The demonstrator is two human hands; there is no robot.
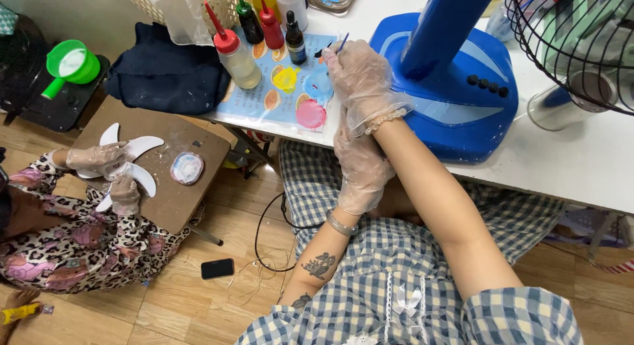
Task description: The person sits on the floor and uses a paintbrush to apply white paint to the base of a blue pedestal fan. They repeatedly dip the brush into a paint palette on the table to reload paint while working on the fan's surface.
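Head view | right hand [360,77] grip pinching one thin brush [341,44] | left hand [360,163] seemingly empty, loosely open | five bottles [267,28] on table [581,160]

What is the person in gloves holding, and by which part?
The right hand pinches a thin blue brush low on its handle, between gloved fingertips. The left hand holds nothing; it rests against the right wrist.

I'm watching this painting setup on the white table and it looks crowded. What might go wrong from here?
The right hand holds a thin brush right beside the dropper bottle and squeeze bottles; a careless sweep might tip one. The wet-looking paint blobs on the palette sheet sit near the table edge, so the left hand or a sleeve could smear them. The black cable looping on the floor could snag a foot.
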